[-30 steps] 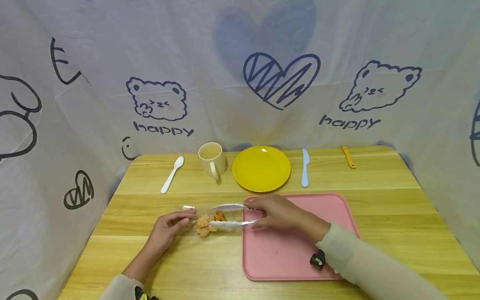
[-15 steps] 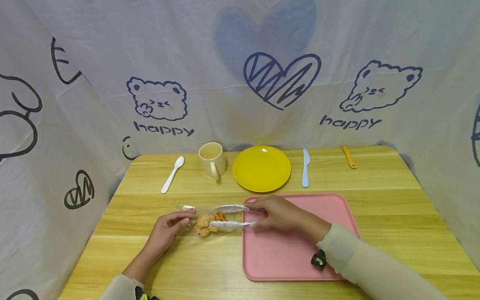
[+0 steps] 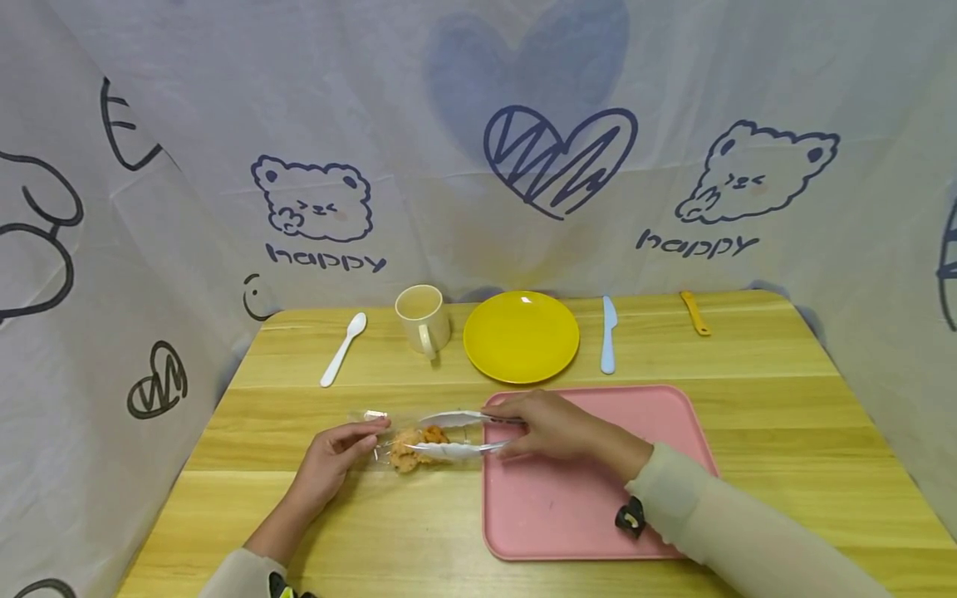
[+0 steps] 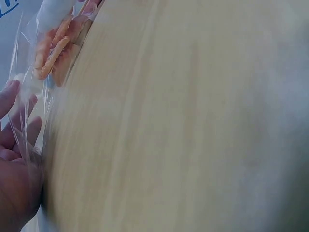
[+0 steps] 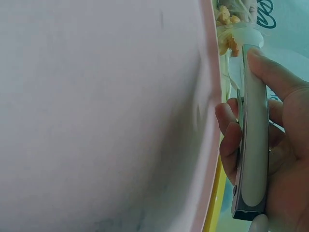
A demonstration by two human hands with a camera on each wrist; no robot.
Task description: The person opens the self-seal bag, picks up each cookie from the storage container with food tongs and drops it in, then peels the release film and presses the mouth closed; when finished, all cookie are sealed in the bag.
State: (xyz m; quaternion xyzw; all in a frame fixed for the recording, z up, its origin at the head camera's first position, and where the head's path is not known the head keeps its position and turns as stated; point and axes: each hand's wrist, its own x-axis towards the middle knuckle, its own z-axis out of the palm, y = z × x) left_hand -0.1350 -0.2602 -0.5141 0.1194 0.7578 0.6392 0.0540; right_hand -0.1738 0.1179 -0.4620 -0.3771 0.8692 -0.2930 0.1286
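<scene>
I have the clear plastic bag (image 3: 407, 424) lying on the table (image 3: 404, 531), just beside the left edge of the pink tray (image 3: 598, 498), with snack pieces (image 3: 407, 454) inside. My right hand (image 3: 555, 425) grips the tongs (image 3: 454, 451) between thumb and fingers; their 2 white heads stand apart around the pieces, seemingly within the film. My left hand (image 3: 331, 457) touches the bag's left end; I cannot tell whether it pinches the plastic. I judge the bag light, limp and slippery, best steadied at that end. The pieces look dry and fragile: I'd take 1 around its middle, gently. The tongs seem stiff, surest held mid-handle.
</scene>
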